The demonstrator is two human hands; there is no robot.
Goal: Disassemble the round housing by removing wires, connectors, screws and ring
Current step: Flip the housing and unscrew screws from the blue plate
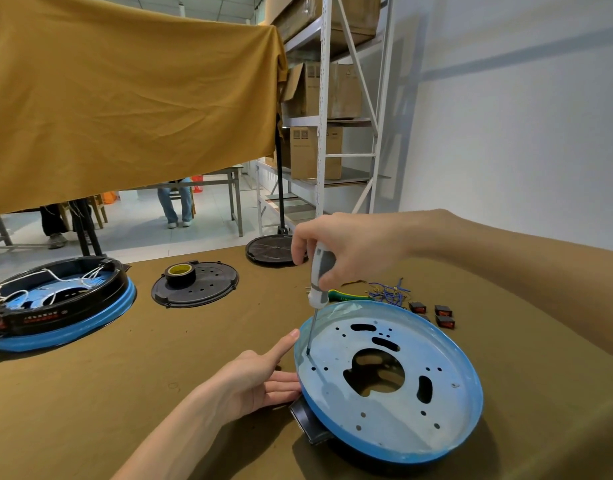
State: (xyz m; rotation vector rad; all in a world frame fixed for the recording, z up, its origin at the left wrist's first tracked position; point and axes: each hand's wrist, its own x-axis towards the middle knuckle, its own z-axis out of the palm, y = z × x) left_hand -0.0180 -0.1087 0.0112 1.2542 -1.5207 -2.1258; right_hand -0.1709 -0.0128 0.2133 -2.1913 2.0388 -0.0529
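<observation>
Olive-brown cloth covers the table (201, 358) where I work, with a mustard curtain (125, 98) hanging behind it and metal shelves of cartons (319, 133) at the upper centre.

My right hand (346, 247) has its fingers curled around the grey-white handle of a screwdriver (319, 275), which stands nearly upright; its tip touches the pale blue inside of the round housing (388, 379) near the left rim, perhaps on a screw, but this is too small to tell. My left hand (256, 379) lies with straight fingers, a little spread, pressed against the left edge of the housing, in the lower right of the frame.

Just beyond the housing lie loose blue wires (388, 292) and small black connectors (436, 313). At the left sits a second housing with a black ring (55, 303). Between them is a black cover (197, 285) carrying a tape roll (180, 273), and another black disc (270, 251) lies further back.
</observation>
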